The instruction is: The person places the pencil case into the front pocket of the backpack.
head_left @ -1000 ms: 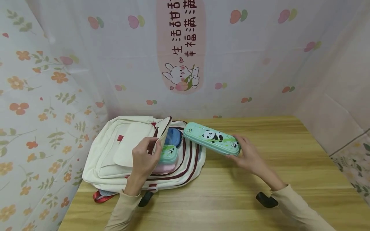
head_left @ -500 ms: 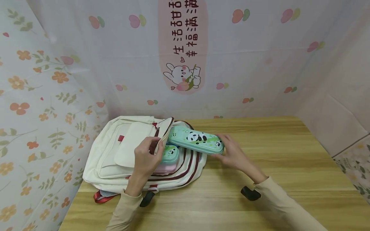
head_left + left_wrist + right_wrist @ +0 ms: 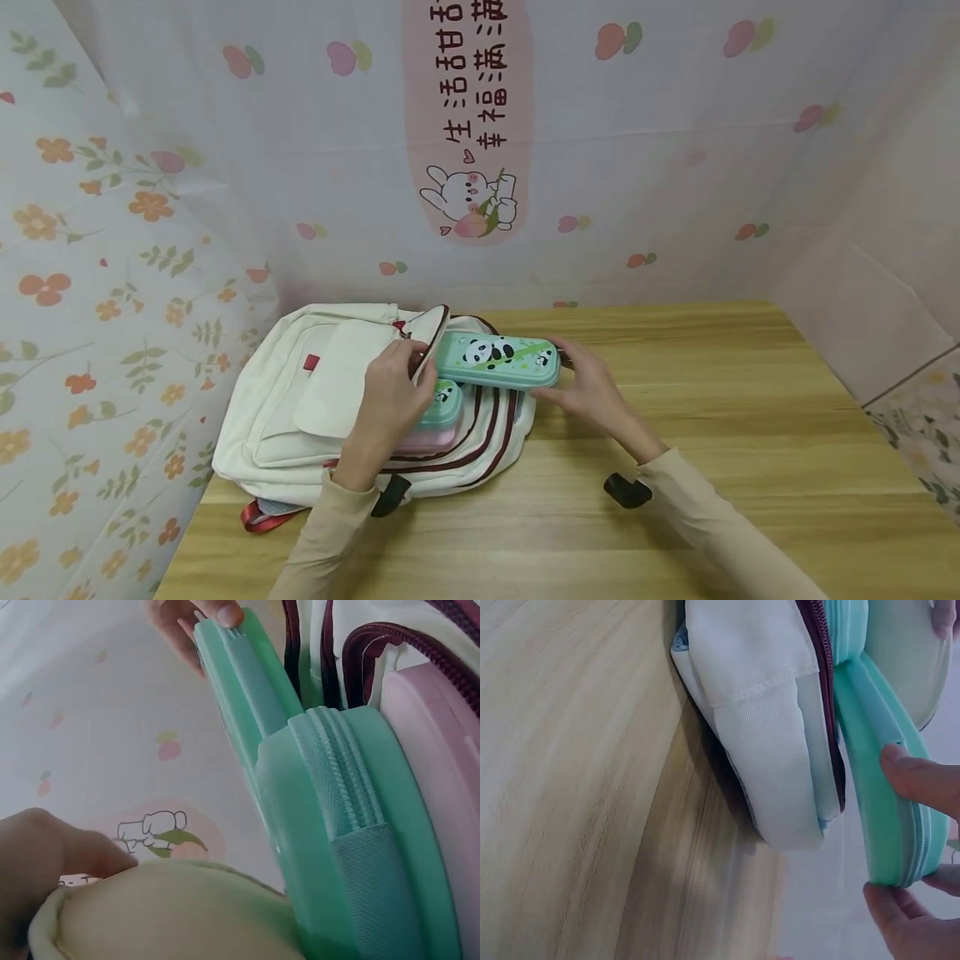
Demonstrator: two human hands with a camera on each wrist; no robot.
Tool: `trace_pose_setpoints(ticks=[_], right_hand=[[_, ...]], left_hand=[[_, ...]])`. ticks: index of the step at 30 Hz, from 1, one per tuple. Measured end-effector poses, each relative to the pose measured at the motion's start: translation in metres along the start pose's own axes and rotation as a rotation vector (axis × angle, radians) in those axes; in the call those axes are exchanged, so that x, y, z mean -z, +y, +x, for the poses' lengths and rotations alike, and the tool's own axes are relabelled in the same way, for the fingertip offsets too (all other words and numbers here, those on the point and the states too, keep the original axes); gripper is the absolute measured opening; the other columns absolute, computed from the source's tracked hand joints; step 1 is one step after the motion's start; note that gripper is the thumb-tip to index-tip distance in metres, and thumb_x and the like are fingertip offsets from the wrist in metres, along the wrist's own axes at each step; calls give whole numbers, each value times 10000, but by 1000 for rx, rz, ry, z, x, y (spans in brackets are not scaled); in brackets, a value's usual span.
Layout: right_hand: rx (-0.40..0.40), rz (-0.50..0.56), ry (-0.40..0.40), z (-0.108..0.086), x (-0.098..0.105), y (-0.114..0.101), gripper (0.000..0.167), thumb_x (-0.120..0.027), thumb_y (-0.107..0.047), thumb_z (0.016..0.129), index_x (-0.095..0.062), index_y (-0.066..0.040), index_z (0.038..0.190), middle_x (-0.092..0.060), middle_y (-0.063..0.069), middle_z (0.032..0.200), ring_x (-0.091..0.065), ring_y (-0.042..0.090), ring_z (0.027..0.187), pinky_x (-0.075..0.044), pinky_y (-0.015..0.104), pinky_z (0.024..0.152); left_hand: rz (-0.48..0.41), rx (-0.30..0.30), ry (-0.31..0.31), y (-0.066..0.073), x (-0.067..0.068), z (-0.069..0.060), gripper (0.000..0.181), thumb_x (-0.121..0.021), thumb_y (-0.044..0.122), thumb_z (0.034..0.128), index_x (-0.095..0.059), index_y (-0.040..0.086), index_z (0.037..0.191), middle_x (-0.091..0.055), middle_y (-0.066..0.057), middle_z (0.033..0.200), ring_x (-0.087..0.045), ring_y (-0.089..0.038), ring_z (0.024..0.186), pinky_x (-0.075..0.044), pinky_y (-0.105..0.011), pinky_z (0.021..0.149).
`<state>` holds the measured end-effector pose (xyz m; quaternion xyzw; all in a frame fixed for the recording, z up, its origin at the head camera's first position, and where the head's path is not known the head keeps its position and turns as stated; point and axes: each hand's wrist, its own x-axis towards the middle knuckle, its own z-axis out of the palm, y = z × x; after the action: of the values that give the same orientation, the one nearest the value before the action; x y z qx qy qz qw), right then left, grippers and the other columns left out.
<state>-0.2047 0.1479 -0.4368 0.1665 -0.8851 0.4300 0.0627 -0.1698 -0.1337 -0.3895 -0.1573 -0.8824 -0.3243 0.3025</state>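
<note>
A white backpack (image 3: 277, 417) lies on its back with its front pocket unzipped. My left hand (image 3: 393, 396) pinches the edge of the pocket flap (image 3: 165, 911) and holds it lifted. With the fingers and thumb of my right hand (image 3: 588, 387) I grip the right end of a mint-green panda pencil case (image 3: 491, 358). Its left end is inside the pocket opening, hidden under the flap. Just below it in the pocket sits a smaller mint-green zip case (image 3: 446, 404) with a panda print. Under that lies a pink case (image 3: 427, 439), partly covered.
The backpack rests on a wood-grain table (image 3: 675, 517), with a red strap loop (image 3: 262, 518) at its lower left. Printed cloth (image 3: 637, 167) hangs behind the table and along the sides. Dark mounts show at both wrists.
My right hand has moved left, bringing the pencil case from above the backpack's right side into the pocket opening. The round blue case seen earlier is now covered. The left hand keeps the flap raised.
</note>
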Motion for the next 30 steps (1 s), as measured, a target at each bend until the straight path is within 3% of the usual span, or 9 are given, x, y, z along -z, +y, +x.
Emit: trace_pose_setpoints(ticks=[6,11,20,26,30], right_hand=[[16,93,37,6,-5,0,823,-906,-47,711,-503,54,1421,-558,257,1323,-586,411,1244,-532,414,1002],[69,182,17,10,-5,-1,785,-847,48,747,-462,118,1428,-547,287,1379,-551,435,1307,-494,342,1023],[128,242,-52,19,-16,-5,731,-789,102,787,-446,144,1431,-518,331,1418,-534,457,1321,-493,365,1026],[93,246,-38,23,-22,-6,737,-821,67,767,-487,102,1423,-552,298,1413,-566,411,1305,-510,318,999],[89,255,-49,28,-27,-10,733,-822,54,774,-489,97,1425,-560,295,1409,-578,406,1295,-518,361,1001]], left_hand=[[-26,-52,48,-4,0,3,84,-676,-25,855,-697,-57,930,-624,-127,759,-546,-187,649,-466,-313,581],[-37,-100,107,-8,0,3,72,-674,-33,863,-697,-48,930,-638,-134,781,-574,-184,663,-491,-312,584],[-55,-154,117,-8,-3,6,72,-679,-24,864,-714,-34,926,-655,-116,768,-549,-167,639,-447,-288,559],[-60,-157,123,-7,-4,5,75,-686,-14,868,-719,-33,933,-678,-127,801,-587,-181,657,-486,-313,573],[-56,-168,147,-8,-4,4,84,-684,-15,860,-724,-35,931,-692,-134,807,-616,-194,663,-512,-337,581]])
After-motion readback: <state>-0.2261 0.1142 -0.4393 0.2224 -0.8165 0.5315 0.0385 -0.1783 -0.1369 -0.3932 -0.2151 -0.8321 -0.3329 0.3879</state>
